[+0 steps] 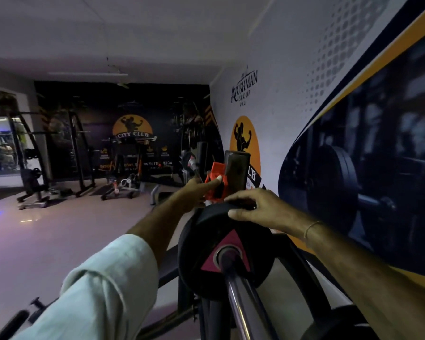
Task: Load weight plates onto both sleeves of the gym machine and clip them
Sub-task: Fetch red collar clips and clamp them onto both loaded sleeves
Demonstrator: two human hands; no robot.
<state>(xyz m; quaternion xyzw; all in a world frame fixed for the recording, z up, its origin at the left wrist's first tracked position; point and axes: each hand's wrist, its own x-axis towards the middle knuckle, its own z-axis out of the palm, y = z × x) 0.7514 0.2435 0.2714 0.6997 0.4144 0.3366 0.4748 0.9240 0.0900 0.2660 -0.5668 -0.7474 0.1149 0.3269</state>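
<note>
1. At centre frame the person's left hand (pixel 198 190) reaches forward out of a pale rolled sleeve (pixel 103 285). Its grip is closed on an orange clip (pixel 215 184), with the thumb pressed flat on the clip's side.
2. The clip sits beside the dark, upright sleeve end (pixel 236 171) of the machine, just above the plate. Whether it already rings the sleeve cannot be told from here. It looks like hard plastic, so it is probably light and stiff, and its lever likely needs a firm squeeze. The best hold would seem to be across the body, thumb on the lever.
3. Just below and right of centre, a black weight plate (pixel 221 251) with a pink triangular mark is threaded on the shiny bar (pixel 241 298) that runs towards the lower edge of the frame.
4. The plate is probably heavy and rigid, with what looks like a rubbery rim that should give some friction. The rim's top edge is the natural place to steady it.
5. The right hand (pixel 253 208) lies over that top rim, fingers curled down on the far side, gripping the plate.
</note>
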